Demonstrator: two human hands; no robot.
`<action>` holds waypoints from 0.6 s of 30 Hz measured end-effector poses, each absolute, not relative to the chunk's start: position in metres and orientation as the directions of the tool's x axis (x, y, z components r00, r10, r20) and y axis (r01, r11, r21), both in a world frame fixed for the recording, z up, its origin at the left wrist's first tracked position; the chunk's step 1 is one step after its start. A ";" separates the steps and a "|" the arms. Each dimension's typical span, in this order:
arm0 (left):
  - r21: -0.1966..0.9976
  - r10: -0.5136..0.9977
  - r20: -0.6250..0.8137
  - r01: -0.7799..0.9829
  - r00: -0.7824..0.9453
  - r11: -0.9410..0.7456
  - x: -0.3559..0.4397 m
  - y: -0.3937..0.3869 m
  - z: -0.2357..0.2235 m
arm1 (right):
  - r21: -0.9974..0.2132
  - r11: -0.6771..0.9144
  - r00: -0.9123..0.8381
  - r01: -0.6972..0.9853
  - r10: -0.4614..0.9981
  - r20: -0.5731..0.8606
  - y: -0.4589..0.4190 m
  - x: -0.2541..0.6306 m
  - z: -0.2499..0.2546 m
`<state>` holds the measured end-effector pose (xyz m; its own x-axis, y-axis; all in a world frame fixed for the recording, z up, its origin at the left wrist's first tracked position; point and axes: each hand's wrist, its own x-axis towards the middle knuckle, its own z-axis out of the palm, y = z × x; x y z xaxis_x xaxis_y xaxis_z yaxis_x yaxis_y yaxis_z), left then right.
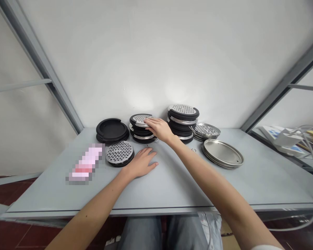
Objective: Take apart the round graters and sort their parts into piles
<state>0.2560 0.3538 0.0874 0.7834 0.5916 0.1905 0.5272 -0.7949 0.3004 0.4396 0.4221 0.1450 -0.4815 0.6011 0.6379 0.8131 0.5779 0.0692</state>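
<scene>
My right hand (161, 129) is at the middle stack, its fingers bent over the rim of the top round grater (142, 119), a perforated silver disc in a black ring. Black rings and metal discs lie beneath that grater. My left hand (141, 163) rests on the table with its fingers spread and nothing in it. Just left of this hand lies a coarse grater disc (119, 152) on a black base. A small wire piece (147, 145) shows near the left fingertips.
A taller stack of ringed graters (183, 114) stands right of the middle stack. Farther right are loose grater discs (206, 130) and a pile of plain metal lids (223, 152). Black round holders (112, 130) lie at left, behind a blurred pink item (87, 163). A wall closes the back.
</scene>
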 end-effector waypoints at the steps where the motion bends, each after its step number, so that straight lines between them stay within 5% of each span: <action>1: 0.298 0.591 0.188 0.528 0.784 -0.795 0.256 0.354 0.087 | 0.077 0.575 -0.477 0.815 0.589 0.652 0.421 0.441 0.144; 8: 0.327 0.602 0.191 0.528 0.775 -0.783 0.253 0.357 0.088 | 0.089 0.630 -0.465 0.771 0.463 0.755 0.369 0.466 0.146; 18: 0.548 0.681 0.402 0.435 0.612 -0.715 0.257 0.362 0.096 | -0.015 0.669 -0.447 0.743 0.513 0.732 0.279 0.527 0.106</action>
<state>0.2567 0.3621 0.0962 0.6123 0.6805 0.4024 0.4346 -0.7149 0.5477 0.5270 0.2791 0.1056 -0.4475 0.5134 0.7322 0.7432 0.6689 -0.0148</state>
